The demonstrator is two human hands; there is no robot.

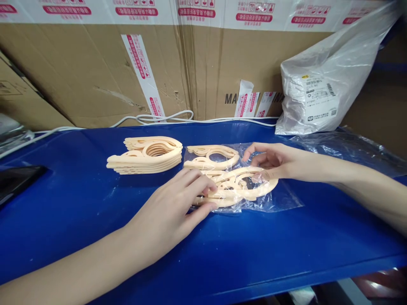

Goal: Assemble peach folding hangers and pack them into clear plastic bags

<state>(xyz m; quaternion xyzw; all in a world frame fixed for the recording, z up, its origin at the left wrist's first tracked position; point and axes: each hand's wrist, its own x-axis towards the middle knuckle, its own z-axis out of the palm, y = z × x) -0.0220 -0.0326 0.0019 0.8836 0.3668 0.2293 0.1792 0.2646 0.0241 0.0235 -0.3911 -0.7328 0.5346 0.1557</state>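
Observation:
Cream plastic pieces with oval openings [260,188] lie in and on a clear plastic bag [282,201] at the middle of the blue table. My left hand [187,199] rests at their left end, thumb and fingers closed round the edge of a piece. My right hand [270,161] is over their right end, its fingers curled and the thumb at the rim of a piece; its exact hold is unclear. Behind them lies another cream piece [211,163]. To the left sits a neat stack of similar pieces [146,161].
Large cardboard boxes [95,72] stand behind the blue table [222,262], with a white cable [171,118] along their base. A white plastic parcel [318,89] stands at the back right, beside clear film [359,150]. A black flat object [19,180] lies at the left edge.

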